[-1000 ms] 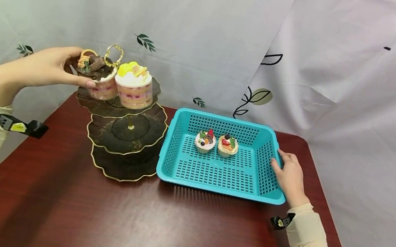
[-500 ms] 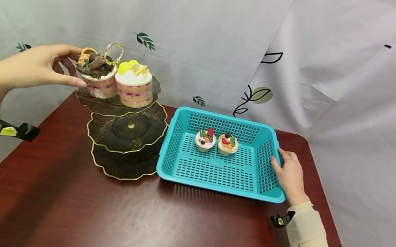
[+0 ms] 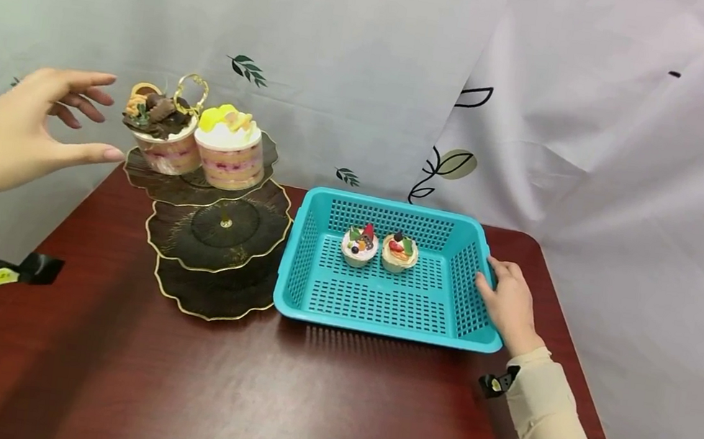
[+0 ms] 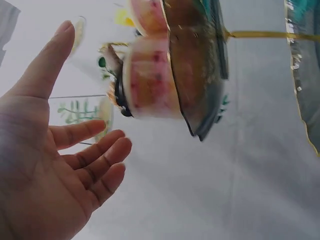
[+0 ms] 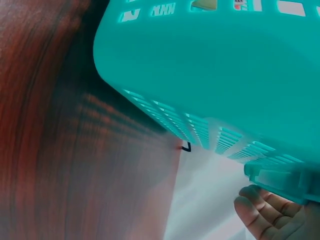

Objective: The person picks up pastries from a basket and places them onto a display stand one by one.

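A dessert cup with chocolate pieces [image 3: 168, 144] and a second cup topped with yellow fruit [image 3: 230, 151] stand side by side on the top plate of a dark tiered stand [image 3: 210, 232] with gold scalloped edges. To their left my left hand [image 3: 30, 125] hovers, fingers spread and thumb extended, touching nothing; the left wrist view shows a gap between this hand [image 4: 55, 165] and the chocolate cup [image 4: 150, 75]. My right hand [image 3: 510, 303] grips the right rim of a turquoise plastic basket [image 3: 375, 329], thumb over the rim. From below, its fingers [image 5: 265, 210] curl by the rim's outer edge.
Two small fruit-topped tarts, one with pink-white cream [image 3: 359, 247] and one with a black berry [image 3: 399, 253], sit inside the basket. Everything stands on a dark red-brown wooden table [image 3: 253, 397]. A pale cloth backdrop [image 3: 356, 68] with leaf prints hangs behind.
My left hand has let go of the chocolate dessert cup and drawn back to the left, its fingers opening. That cup stays on the top plate. The right hand keeps its place on the basket.
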A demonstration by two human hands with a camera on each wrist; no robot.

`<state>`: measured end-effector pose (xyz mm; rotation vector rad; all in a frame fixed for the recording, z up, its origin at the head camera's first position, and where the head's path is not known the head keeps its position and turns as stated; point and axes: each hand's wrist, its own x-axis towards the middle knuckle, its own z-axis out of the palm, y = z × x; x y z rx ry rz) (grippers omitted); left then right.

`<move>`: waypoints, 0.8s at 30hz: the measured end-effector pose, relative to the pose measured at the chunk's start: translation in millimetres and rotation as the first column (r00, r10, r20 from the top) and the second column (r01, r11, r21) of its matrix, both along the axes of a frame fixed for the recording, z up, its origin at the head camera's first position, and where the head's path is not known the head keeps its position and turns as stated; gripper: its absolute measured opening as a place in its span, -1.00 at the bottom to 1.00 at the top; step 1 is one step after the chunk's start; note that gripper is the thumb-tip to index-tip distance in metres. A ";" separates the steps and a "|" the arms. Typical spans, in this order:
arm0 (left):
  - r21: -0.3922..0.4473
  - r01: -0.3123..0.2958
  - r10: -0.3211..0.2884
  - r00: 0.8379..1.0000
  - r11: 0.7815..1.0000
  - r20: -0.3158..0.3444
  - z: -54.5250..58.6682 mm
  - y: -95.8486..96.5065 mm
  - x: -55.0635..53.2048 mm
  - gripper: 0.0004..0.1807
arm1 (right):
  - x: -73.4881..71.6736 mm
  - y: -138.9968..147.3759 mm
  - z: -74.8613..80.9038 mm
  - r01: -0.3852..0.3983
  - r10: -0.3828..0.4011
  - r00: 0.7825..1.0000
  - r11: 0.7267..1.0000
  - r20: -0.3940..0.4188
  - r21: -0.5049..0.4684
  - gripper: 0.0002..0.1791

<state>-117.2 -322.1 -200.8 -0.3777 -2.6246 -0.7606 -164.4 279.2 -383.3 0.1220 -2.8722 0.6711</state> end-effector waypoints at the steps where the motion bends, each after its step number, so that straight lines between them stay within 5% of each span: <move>1: 0.021 0.000 0.001 0.999 1.000 -0.034 -0.6 2.0 2.8 -0.12 | -0.4 0.0 0.3 0.000 0.000 1.000 1.000 0.003 0.005 -0.42; 6: 0.086 -0.015 0.030 0.984 0.996 -0.178 -2.6 17.9 13.5 -0.12 | -2.4 -0.6 1.6 0.004 -0.004 1.000 1.000 0.015 0.024 -0.41; 12: 0.120 -0.002 0.042 0.943 0.993 -0.330 -5.8 40.3 22.2 -0.13 | -4.3 -0.5 0.2 0.005 -0.005 1.000 1.000 0.016 0.024 -0.41; 16: 0.179 0.075 0.015 0.890 0.981 -0.457 -8.6 62.8 26.5 0.05 | -4.6 -0.1 -1.0 0.008 -0.008 1.000 1.000 0.007 0.009 -0.41; 20: 0.249 0.199 -0.031 0.835 0.948 -0.549 -14.6 91.5 31.1 -0.09 | -4.9 -0.2 -0.9 0.012 -0.012 1.000 1.000 -0.001 0.008 -0.42; 24: 0.219 0.295 -0.128 0.819 0.930 -0.560 -23.2 116.1 37.3 -0.18 | -6.5 -2.1 -0.6 0.006 -0.006 1.000 1.000 0.000 -0.007 -0.44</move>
